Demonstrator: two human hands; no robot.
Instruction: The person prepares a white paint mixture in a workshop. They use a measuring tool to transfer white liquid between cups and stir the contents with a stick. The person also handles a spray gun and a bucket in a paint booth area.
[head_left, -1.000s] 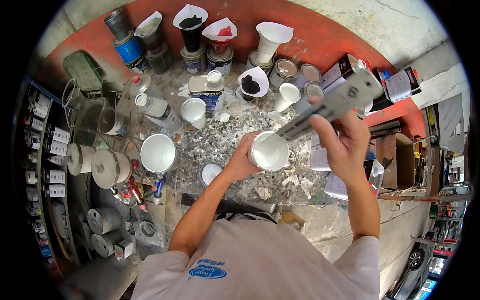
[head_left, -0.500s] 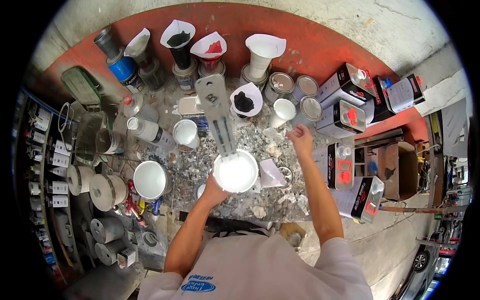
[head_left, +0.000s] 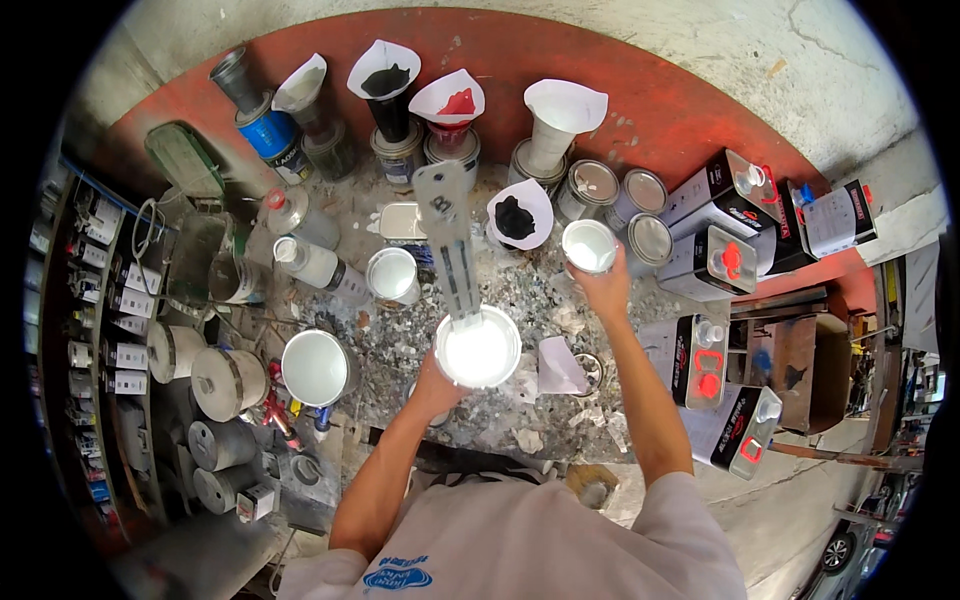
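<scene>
My left hand (head_left: pixel 440 386) is wrapped round a white paint cup (head_left: pixel 478 347) near the front of the bench. Bright white paint shows inside it, and a flat grey mixing stick (head_left: pixel 447 225) leans out over its far rim. Farther right, my right hand (head_left: pixel 605 286) grips a smaller white cup (head_left: pixel 590 246), with the fingers curled round its side. A paper strainer (head_left: pixel 514 215) with a black stain stands just left of that smaller cup. Between my forearms lies a folded white paper cone (head_left: pixel 562 366) beside a round tin (head_left: pixel 590 372).
Paint cans topped with paper strainers (head_left: pixel 566 106) line the red back panel (head_left: pixel 620 85). Rectangular solvent tins (head_left: pixel 705 260) crowd the right side. On the left are a white bucket (head_left: pixel 316 368), a squeeze bottle (head_left: pixel 305 258), another white cup (head_left: pixel 392 274) and a shelf rack (head_left: pixel 110 290).
My right hand has reached forward and closed round the smaller white cup. My left hand still holds the larger cup. The whole view has shifted slightly.
</scene>
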